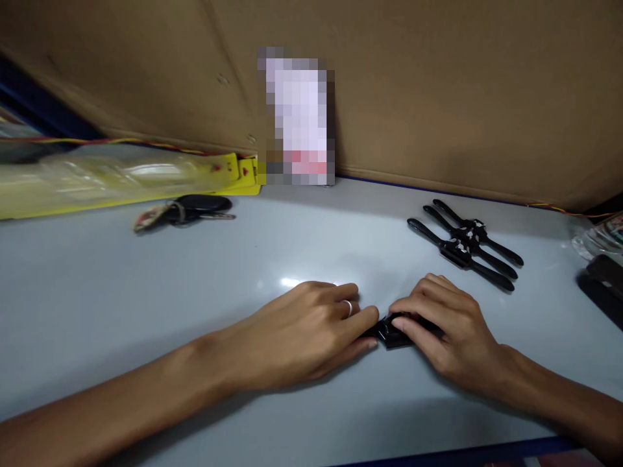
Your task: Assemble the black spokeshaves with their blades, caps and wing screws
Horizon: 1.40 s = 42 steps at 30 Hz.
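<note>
A black spokeshave (396,340) lies low over the grey tabletop between my two hands, its middle body partly showing. My left hand (311,331), with a ring on one finger, is closed around its left handle. At the other side my right hand (455,331) grips it, thumb and fingers pinching near the middle and covering most of the right handle. Whether it touches the table cannot be made out. Behind my right hand, three similar black spokeshaves (456,257) lie side by side at a slant.
Keys with a black fob (207,203) lie at the back left, before long yellow-backed plastic packs (121,178). A blurred-out upright item (299,110) leans on the cardboard wall (438,84). At the right edge are a black object (603,285) and clear plastic (606,237).
</note>
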{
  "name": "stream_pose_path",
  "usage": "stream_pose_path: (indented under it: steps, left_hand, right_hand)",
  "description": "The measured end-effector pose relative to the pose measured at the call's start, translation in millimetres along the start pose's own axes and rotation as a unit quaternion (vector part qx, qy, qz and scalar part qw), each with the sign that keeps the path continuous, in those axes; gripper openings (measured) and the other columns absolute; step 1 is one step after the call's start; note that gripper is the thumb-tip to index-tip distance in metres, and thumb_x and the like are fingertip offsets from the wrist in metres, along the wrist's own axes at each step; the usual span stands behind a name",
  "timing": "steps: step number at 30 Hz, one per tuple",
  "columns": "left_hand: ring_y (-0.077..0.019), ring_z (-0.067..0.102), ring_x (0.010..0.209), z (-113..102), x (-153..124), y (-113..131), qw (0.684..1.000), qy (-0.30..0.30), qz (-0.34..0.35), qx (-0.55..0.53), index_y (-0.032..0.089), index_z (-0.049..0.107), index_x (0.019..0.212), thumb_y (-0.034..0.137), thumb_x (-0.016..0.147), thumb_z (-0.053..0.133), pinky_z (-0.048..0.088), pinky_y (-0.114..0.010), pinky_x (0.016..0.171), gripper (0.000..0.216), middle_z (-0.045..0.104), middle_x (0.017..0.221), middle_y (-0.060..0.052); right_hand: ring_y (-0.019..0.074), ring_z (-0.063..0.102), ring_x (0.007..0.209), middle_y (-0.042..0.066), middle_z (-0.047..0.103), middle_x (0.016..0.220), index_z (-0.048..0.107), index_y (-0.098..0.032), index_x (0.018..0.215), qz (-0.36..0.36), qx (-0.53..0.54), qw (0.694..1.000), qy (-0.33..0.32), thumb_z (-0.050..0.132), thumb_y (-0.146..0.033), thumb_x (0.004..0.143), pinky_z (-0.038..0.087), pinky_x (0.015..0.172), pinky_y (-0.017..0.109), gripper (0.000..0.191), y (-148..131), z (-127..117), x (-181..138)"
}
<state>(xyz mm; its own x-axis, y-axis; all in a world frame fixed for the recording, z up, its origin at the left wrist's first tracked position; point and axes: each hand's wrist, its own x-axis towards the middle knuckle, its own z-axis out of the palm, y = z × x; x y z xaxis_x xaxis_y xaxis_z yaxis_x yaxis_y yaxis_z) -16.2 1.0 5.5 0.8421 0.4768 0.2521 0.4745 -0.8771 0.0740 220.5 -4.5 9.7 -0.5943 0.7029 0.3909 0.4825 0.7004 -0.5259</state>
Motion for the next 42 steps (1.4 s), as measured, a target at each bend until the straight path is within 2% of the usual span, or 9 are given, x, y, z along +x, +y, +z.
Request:
stream_pose_path:
  steps: [5, 9, 17, 22, 27, 32, 36, 38, 42]
  left_hand:
    - [-0.0178, 0.056, 0.062, -0.3, 0.2, 0.1, 1.0, 0.003, 0.002, -0.005, 0.019, 0.056, 0.093, 0.03, 0.109, 0.033, 0.037, -0.032, 0.054, 0.031, 0.06, 0.068, 0.0]
    - [-0.017, 0.056, 0.062, -0.7, -0.2, -0.2, 1.0, 0.0, 0.001, 0.0, 0.018, 0.057, 0.091, 0.03, 0.108, 0.038, 0.037, -0.031, 0.053, 0.028, 0.06, 0.067, 0.0]
    - [-0.0193, 0.057, 0.063, 2.3, -0.6, 0.2, 1.0, 0.006, 0.0, 0.005, 0.019, 0.057, 0.092, 0.029, 0.108, 0.037, 0.038, -0.033, 0.054, 0.028, 0.06, 0.067, 0.0]
    - [-0.0195, 0.057, 0.062, 0.9, -0.2, 0.7, 1.0, 0.009, 0.004, 0.006, 0.019, 0.057, 0.091, 0.029, 0.109, 0.032, 0.038, -0.034, 0.055, 0.032, 0.06, 0.068, 0.0]
    - [-0.0184, 0.056, 0.062, 0.6, 0.6, 0.1, 1.0, 0.016, 0.006, -0.005, 0.019, 0.056, 0.089, 0.029, 0.109, 0.033, 0.037, -0.033, 0.054, 0.031, 0.06, 0.068, 0.0]
    - [-0.0182, 0.055, 0.062, 1.8, -0.3, -0.1, 1.0, 0.008, 0.005, -0.001, 0.019, 0.056, 0.089, 0.029, 0.106, 0.042, 0.036, -0.032, 0.055, 0.024, 0.06, 0.067, 0.001]
    - [-0.0186, 0.054, 0.062, 0.9, -0.3, 0.3, 1.0, 0.008, 0.007, 0.006, 0.019, 0.056, 0.09, 0.029, 0.106, 0.043, 0.035, -0.032, 0.054, 0.023, 0.059, 0.067, 0.0]
    - [-0.0188, 0.054, 0.063, 0.4, 0.2, 0.4, 1.0, 0.01, 0.01, 0.006, 0.019, 0.056, 0.089, 0.03, 0.107, 0.042, 0.035, -0.032, 0.054, 0.025, 0.059, 0.067, 0.0]
    - [-0.0189, 0.054, 0.063, 0.1, 0.4, 0.7, 1.0, 0.009, 0.009, 0.003, 0.019, 0.056, 0.09, 0.03, 0.107, 0.039, 0.035, -0.033, 0.055, 0.026, 0.059, 0.068, 0.0]
  right_hand:
    - [0.0129, 0.057, 0.069, -0.002, 0.066, 0.073, 0.068, -0.019, 0.086, 0.047, 0.084, 0.995, 0.0, 0.064, -0.015, 0.095, 0.044, 0.068, 0.028, 0.01, -3.4, -5.1, 3.4]
    - [0.0112, 0.058, 0.068, -0.003, 0.064, 0.071, 0.066, -0.018, 0.081, 0.088, 0.097, 0.991, 0.004, 0.067, -0.012, 0.092, 0.043, 0.063, 0.024, 0.013, -3.0, -5.5, 4.1]
    - [0.0146, 0.047, 0.067, 0.003, 0.059, 0.071, 0.061, -0.013, 0.078, -0.047, -0.09, 0.995, 0.025, 0.052, -0.012, 0.1, 0.038, 0.063, 0.03, 0.024, 2.0, 3.3, 3.3]
    - [0.0157, 0.041, 0.065, 0.003, 0.055, 0.068, 0.058, -0.015, 0.072, -0.067, -0.195, 0.978, 0.033, 0.049, -0.013, 0.1, 0.035, 0.062, 0.033, 0.03, -2.1, 4.9, 4.0]
    - [0.0158, 0.038, 0.061, 0.001, 0.05, 0.06, 0.057, -0.017, 0.064, -0.065, -0.236, 0.968, 0.061, 0.049, -0.008, 0.093, 0.032, 0.059, 0.034, 0.031, -4.6, 9.6, 5.8]
    - [0.0155, 0.041, 0.062, 0.002, 0.051, 0.061, 0.059, -0.016, 0.065, -0.05, -0.216, 0.974, 0.051, 0.049, -0.01, 0.094, 0.032, 0.06, 0.034, 0.031, -3.3, 7.4, 5.2]
    - [0.0141, 0.047, 0.067, 0.003, 0.056, 0.071, 0.066, -0.012, 0.079, -0.032, -0.09, 0.995, 0.023, 0.051, -0.017, 0.101, 0.037, 0.063, 0.031, 0.028, -0.2, -1.8, 5.2]
    - [0.0139, 0.048, 0.068, 0.003, 0.056, 0.073, 0.069, -0.011, 0.084, -0.046, -0.049, 0.998, 0.006, 0.054, -0.017, 0.101, 0.039, 0.064, 0.03, 0.023, 2.0, -5.9, 5.0]
    - [0.0152, 0.05, 0.071, 0.005, 0.058, 0.076, 0.071, -0.01, 0.085, -0.076, -0.049, 0.996, -0.009, 0.058, -0.014, 0.098, 0.04, 0.063, 0.03, 0.02, 6.2, -9.0, 2.9]
